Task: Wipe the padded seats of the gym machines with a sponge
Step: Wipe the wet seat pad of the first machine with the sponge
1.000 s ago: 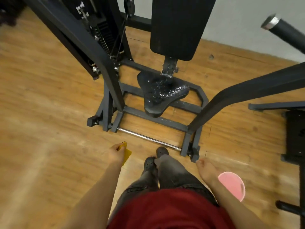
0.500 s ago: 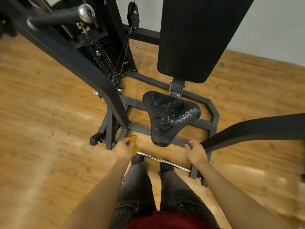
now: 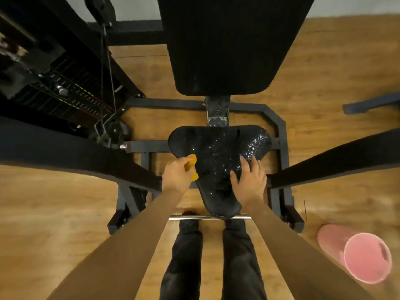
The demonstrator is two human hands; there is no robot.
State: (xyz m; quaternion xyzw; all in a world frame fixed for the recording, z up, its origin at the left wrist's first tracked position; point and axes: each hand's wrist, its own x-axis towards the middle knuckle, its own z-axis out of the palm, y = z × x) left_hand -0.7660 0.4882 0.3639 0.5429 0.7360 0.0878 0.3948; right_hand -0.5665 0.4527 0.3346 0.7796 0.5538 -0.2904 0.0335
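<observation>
Your left hand (image 3: 176, 175) has its grip curled round the yellow sponge (image 3: 192, 164) at the wet padded seat's (image 3: 216, 152) left edge. Right hand (image 3: 249, 180) lies flat, fingers spread, bracing the seat. Sweep far to near in overlapping passes, clearing the droplets.

The back pad (image 3: 227, 44) runs off the frame's top edge; the left hand (image 3: 176, 177) hides most of the sponge (image 3: 192, 162); the pink bucket (image 3: 365, 256) at lower right is blurred; both forearms leave the bottom edge
</observation>
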